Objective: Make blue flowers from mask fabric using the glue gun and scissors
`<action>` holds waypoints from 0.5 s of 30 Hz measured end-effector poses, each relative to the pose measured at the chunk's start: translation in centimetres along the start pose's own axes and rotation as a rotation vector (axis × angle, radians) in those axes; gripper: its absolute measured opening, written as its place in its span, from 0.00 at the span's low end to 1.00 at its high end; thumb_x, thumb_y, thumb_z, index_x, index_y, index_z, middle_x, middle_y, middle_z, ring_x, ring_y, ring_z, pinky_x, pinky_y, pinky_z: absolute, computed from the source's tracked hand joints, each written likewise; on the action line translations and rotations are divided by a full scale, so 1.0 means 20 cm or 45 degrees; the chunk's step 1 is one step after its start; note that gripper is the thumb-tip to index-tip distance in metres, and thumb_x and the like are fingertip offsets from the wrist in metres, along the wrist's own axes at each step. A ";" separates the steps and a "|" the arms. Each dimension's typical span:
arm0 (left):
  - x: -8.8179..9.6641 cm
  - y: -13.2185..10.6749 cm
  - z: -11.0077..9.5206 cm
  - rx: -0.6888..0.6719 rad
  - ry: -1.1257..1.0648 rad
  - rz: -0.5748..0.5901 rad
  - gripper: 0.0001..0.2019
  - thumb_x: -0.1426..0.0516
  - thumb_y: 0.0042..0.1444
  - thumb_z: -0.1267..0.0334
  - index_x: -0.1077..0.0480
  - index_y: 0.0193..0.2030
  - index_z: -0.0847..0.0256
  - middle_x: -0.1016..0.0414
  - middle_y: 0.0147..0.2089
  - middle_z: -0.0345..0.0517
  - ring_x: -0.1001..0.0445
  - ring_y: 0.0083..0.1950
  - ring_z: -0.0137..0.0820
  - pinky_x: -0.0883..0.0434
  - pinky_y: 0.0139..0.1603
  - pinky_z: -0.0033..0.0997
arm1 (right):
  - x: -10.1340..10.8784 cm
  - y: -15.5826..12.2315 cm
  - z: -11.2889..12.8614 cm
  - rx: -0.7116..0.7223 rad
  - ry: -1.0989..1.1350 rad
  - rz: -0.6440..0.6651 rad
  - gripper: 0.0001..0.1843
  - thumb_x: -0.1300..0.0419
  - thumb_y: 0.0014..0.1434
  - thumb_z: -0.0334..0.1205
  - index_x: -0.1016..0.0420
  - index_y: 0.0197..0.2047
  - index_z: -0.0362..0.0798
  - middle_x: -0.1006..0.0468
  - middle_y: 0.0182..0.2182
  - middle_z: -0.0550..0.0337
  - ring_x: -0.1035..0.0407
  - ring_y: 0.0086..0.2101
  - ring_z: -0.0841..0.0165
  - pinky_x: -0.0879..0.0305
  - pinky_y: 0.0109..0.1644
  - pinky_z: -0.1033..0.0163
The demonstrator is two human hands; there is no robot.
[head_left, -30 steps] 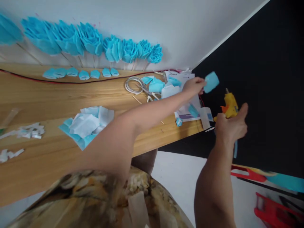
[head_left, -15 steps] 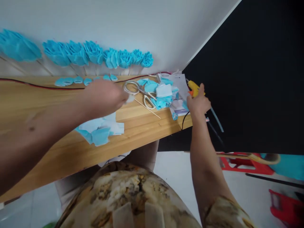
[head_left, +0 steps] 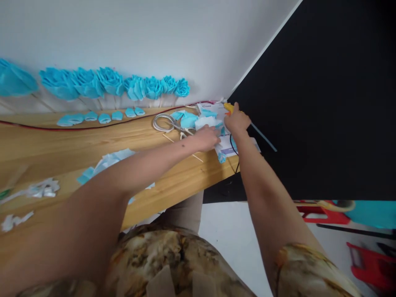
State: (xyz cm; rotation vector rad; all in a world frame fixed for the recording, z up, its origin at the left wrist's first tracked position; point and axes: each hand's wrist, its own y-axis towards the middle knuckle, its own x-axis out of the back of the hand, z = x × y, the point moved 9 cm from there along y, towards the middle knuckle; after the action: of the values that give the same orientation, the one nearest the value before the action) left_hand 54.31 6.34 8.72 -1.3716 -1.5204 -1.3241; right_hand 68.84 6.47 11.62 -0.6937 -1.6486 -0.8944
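Okay, on my feed now: below the table (head_left: 188, 179) edge I've got a loose top (head_left: 173, 255), mottled brown, tan and cream like marble, with two pale blocky patches at its lowest part. Same print on the short sleeve (head_left: 309, 268), down right of the table, its hem tinged orange. Left arm (head_left: 139, 173) and right arm (head_left: 262, 194) are bare, and over the table the left hand (head_left: 208, 138) and right hand (head_left: 236, 120) are bare too. I can pick out one small dark spot on the left arm, above the table's far half, just short of the wrist.
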 end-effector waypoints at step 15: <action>-0.12 -0.04 0.14 0.130 -0.003 0.296 0.27 0.45 0.69 0.56 0.37 0.73 0.60 0.34 0.71 0.61 0.30 0.66 0.50 0.33 0.62 0.44 | 0.01 0.08 -0.31 0.171 0.078 0.007 0.27 0.54 0.73 0.45 0.31 0.70 0.50 0.18 0.54 0.42 0.24 0.53 0.51 0.31 0.56 0.48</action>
State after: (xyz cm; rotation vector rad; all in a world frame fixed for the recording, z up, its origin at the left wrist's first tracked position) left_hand 54.34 8.38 5.59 -1.4364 -1.3639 -1.0872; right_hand 73.35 2.18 12.93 -0.5728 -1.6348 -0.7862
